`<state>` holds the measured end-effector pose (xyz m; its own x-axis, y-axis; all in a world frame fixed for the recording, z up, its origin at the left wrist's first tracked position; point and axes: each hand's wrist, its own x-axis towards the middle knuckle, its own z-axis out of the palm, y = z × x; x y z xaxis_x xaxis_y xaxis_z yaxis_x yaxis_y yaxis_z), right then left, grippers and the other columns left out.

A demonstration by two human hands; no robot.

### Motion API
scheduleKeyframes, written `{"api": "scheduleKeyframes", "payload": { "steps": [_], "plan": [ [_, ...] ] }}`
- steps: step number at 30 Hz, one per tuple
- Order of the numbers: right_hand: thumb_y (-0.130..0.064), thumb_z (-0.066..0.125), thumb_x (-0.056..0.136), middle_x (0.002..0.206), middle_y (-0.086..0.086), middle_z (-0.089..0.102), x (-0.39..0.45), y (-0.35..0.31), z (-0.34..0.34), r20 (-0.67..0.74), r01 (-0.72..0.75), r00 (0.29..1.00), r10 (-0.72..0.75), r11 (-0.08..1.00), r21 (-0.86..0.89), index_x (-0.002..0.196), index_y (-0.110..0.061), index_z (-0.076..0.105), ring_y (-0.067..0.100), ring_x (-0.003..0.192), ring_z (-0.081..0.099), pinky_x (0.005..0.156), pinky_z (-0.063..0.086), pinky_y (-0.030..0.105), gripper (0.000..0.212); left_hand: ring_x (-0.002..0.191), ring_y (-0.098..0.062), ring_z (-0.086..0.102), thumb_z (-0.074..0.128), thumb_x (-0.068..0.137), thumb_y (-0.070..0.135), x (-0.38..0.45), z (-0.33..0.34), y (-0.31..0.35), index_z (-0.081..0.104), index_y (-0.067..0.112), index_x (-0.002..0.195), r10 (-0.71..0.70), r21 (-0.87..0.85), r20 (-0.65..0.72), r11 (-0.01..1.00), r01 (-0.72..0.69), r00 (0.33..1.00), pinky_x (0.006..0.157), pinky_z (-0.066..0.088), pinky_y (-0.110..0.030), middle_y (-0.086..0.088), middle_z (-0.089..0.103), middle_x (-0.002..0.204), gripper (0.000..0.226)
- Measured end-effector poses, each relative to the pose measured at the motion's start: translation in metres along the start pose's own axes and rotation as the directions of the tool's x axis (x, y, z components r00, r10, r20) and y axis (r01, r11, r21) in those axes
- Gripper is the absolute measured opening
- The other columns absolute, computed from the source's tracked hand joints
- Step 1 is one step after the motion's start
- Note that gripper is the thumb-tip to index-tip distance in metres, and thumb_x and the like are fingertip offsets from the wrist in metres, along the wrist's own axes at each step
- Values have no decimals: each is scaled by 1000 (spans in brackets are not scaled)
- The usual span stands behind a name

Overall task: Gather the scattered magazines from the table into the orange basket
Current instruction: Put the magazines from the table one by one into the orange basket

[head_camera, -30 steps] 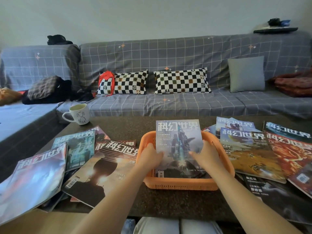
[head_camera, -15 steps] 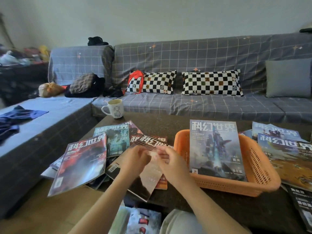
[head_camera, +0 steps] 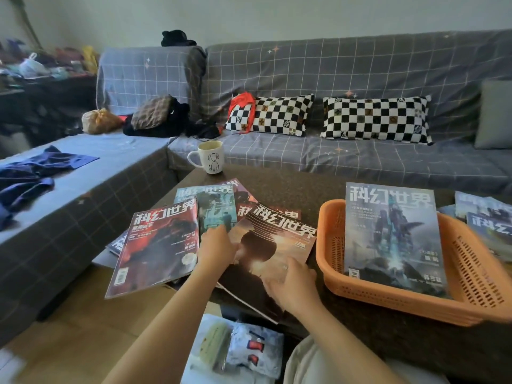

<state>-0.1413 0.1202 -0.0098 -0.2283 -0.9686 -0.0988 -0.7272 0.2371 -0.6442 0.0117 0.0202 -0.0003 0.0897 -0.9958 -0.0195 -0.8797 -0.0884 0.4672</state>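
Observation:
The orange basket [head_camera: 468,275] stands on the dark table at the right with one blue-grey magazine [head_camera: 393,239] leaning inside it. Left of it lies a dark magazine with a glowing silhouette cover [head_camera: 273,245]. My left hand [head_camera: 214,246] grips its left edge and my right hand [head_camera: 291,284] holds its lower right edge. A red magazine [head_camera: 158,245] and a teal one [head_camera: 213,209] lie in the pile at the left. More magazines [head_camera: 484,217] show beyond the basket at the right edge.
A white mug [head_camera: 209,156] stands at the table's far left corner. A grey checked sofa [head_camera: 332,151] with two checkered pillows runs behind and along the left. Packets [head_camera: 243,347] lie below the table's near edge by my knee.
Both hands left the magazine in the basket and moved left to the pile. They now hold the dark silhouette magazine. The view has swung left.

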Motion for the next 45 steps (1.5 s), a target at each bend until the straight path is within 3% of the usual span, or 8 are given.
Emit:
{"api": "scheduleKeyframes", "payload": {
  "steps": [3,8,13,22,27,32,38,45],
  "plan": [
    [-44,62,83,134,1,49,1,4,1,-4,-23,1000,23,1000,2,135,-17,40,22,126,39,103,33,33,63,63,-13,52,77,76,33,2,-14,3,64,6,99,6,2,74,1000,-6,997,51,38,-24,3,54,68,37],
    [-35,64,83,140,2,45,-6,9,3,-55,-44,997,52,990,135,141,-17,35,23,130,36,104,36,34,67,75,-16,55,69,84,32,-23,-24,-14,56,11,109,51,-175,15,983,-47,999,59,41,-27,-5,62,94,35],
    [-31,69,81,144,2,42,-15,-3,2,-62,31,998,-10,940,340,144,-20,32,21,132,38,106,37,36,73,75,-24,67,67,87,29,-64,-40,-45,56,17,97,-38,-496,-109,868,-21,993,66,56,-40,-5,67,87,19],
    [-26,71,80,138,-2,47,-19,-31,-33,-170,189,979,-113,817,545,141,-31,30,18,124,46,95,41,31,73,65,-6,69,65,88,36,-96,-89,-29,55,29,94,-52,-643,-197,761,-89,979,47,47,-14,6,69,87,14],
    [-27,71,80,127,-4,55,-13,-14,-76,-292,241,952,-88,806,541,139,-32,32,11,106,55,68,43,15,71,60,-13,71,69,86,23,-91,-81,14,57,19,90,28,-781,-173,605,-155,984,51,53,-26,-3,73,76,13],
    [-22,71,81,138,1,48,-3,28,-128,-350,184,937,8,839,512,140,-30,30,20,122,49,97,45,39,72,64,-13,71,67,88,20,-82,-46,76,58,21,91,125,-802,-150,565,-194,981,56,57,-29,-5,72,80,10],
    [-16,67,83,134,3,50,9,90,-180,-404,76,905,130,887,455,139,-30,33,24,115,53,89,51,46,67,79,-20,69,65,90,25,-76,11,155,56,21,91,166,-783,-35,608,-130,986,67,58,-33,-7,68,93,10],
    [-13,70,78,123,0,57,28,145,-203,-525,4,842,123,972,235,126,-21,49,10,93,51,70,40,18,53,87,-16,68,60,92,27,-71,66,210,59,23,109,217,-737,81,670,-88,973,78,57,-39,1,70,97,17]
  ]
}}
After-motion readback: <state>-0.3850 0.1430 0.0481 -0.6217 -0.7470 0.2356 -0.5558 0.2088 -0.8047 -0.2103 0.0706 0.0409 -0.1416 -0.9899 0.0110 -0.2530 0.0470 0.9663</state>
